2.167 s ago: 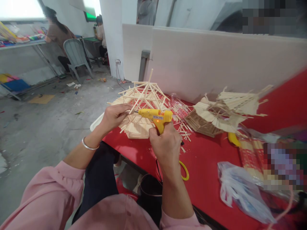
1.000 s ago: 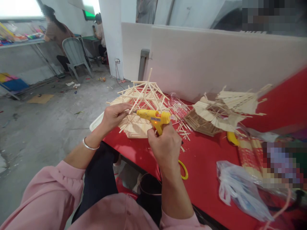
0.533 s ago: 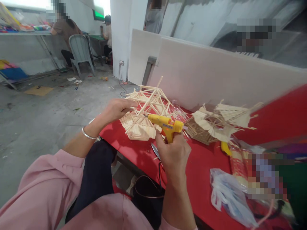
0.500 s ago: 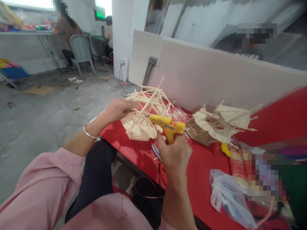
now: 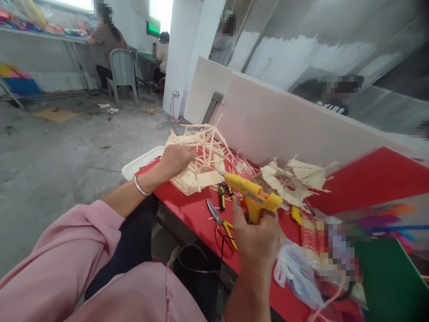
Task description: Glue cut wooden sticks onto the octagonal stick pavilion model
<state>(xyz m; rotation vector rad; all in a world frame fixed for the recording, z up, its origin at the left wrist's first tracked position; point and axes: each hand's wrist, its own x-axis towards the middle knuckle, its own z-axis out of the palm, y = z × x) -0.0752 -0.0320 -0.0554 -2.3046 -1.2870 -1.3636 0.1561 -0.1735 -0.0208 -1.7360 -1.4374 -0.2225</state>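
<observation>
**Glue gun in one hand, stick frame in the other**

My right hand [image 5: 259, 237] is wrapped tight around the grip of the yellow plastic hot-glue gun [image 5: 252, 196], held up over the red bench [image 5: 197, 214] with its nozzle aimed left toward the pale wooden-stick frame [image 5: 203, 156]. My left hand [image 5: 177, 159] is closed on the near edge of that frame, which sits tilted at the left end of the bench. Below the gun lie yellow-handled scissors [image 5: 221, 220] and small black-and-yellow pliers [image 5: 222, 195]. Behind the gun sits a second stick-built model with fanned roof pieces [image 5: 295, 179]. A crumpled clear plastic bag [image 5: 296, 277] lies just right of my wrist. A white tray [image 5: 139, 162] juts out beyond the bench's left end.
</observation>
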